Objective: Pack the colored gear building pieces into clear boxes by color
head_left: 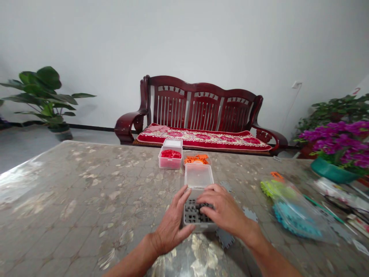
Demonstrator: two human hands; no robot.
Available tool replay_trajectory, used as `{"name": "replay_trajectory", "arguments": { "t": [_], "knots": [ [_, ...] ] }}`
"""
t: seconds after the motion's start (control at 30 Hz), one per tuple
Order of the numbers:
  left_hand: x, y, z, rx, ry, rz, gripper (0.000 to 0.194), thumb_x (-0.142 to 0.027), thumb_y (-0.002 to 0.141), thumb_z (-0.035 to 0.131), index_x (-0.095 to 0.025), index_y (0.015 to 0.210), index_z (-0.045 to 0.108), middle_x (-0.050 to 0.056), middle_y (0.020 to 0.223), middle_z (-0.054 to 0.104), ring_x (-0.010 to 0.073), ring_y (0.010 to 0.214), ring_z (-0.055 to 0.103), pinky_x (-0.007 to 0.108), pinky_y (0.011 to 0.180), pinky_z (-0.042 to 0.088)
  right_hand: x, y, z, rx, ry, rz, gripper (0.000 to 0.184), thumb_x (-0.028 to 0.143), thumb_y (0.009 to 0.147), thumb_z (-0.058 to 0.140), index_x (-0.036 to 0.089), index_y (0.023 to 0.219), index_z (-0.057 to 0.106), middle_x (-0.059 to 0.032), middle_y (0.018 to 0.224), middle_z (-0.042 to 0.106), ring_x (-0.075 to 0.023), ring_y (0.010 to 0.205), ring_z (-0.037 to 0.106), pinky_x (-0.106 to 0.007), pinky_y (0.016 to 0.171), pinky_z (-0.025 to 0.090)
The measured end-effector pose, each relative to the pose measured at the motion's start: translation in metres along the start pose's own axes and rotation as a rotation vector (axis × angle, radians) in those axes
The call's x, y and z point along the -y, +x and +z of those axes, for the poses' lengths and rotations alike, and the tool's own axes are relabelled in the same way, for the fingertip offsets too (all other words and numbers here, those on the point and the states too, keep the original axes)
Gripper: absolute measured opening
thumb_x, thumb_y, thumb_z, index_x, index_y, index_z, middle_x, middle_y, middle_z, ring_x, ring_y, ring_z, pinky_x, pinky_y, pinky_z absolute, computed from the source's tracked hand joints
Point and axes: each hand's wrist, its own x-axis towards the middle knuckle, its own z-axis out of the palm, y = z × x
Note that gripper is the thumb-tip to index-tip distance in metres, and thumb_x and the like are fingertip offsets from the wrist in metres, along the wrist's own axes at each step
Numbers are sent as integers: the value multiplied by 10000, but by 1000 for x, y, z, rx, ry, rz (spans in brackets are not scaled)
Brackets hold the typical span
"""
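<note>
A clear plastic box with its lid tipped back is full of dark grey interlocking plastic pieces. My left hand is wrapped about the box's left side, fingers along the wall and thumb at the front corner. Over the right half, my right hand reaches in with bent fingers, the thumb and forefinger closed on a dark grey piece. Its far fingers hide part of the contents. Flat grey toothed pieces lie on the table beside the box, partly under my right forearm.
Behind are an open box of red pieces and a clear tub of orange pieces. To the right lie clear bags with yellow-green and blue pieces, and a green stick. A flowerpot stands at the table's right.
</note>
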Motion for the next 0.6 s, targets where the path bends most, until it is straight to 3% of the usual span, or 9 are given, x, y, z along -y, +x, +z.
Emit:
{"name": "replay_trajectory", "arguments": {
  "t": [0.13, 0.2, 0.27, 0.4, 0.47, 0.6],
  "knots": [
    [0, 0, 0, -2, 3, -2, 768, -620, 985, 402, -239, 1589, 116, 177, 1635, 145, 372, 1515, 189, 580, 1204, 250, 0, -4, 6, 17, 8, -51, 204, 210, 893, 629, 317, 981, 779, 26, 1047, 776, -225, 1155, 562, -404, 1041, 400],
    [0, -1, 0, -4, 0, -5, 767, -618, 982, 412, -244, 1588, 126, 173, 1635, 151, 375, 1513, 192, 582, 1204, 253, -7, -5, 6, -35, 32, -30, 213, 203, 889, 619, 310, 982, 779, 15, 1028, 778, -222, 1129, 587, -395, 1025, 423],
    [0, -1, 0, 0, -6, -10, 760, -625, 980, 407, -251, 1584, 140, 169, 1635, 151, 376, 1511, 199, 586, 1198, 263, -23, -7, 3, -150, 46, 67, 230, 200, 888, 589, 288, 992, 775, -13, 1030, 775, -218, 1084, 619, -377, 992, 456],
    [-1, -1, 0, 8, -9, -21, 740, -621, 981, 406, -255, 1577, 165, 172, 1636, 147, 383, 1504, 215, 597, 1187, 278, -71, -14, -5, -340, -99, 419, 330, 232, 842, 598, 244, 1145, 728, -64, 1180, 734, -255, 1155, 613, -396, 1029, 444],
    [-1, -1, -1, 4, -9, -23, 736, -615, 981, 415, -256, 1575, 174, 173, 1635, 155, 385, 1501, 224, 596, 1184, 285, -92, -19, -6, -308, -188, 535, 454, 270, 799, 657, 218, 1249, 679, -92, 1255, 703, -293, 1201, 593, -421, 1048, 428],
    [-2, -1, -2, 0, -6, -23, 730, -612, 980, 420, -267, 1575, 177, 165, 1635, 167, 383, 1499, 235, 587, 1180, 300, -111, -22, 1, -189, -270, 589, 582, 300, 753, 708, 194, 1320, 629, -120, 1288, 683, -328, 1209, 588, -436, 1023, 437]
  ]
}}
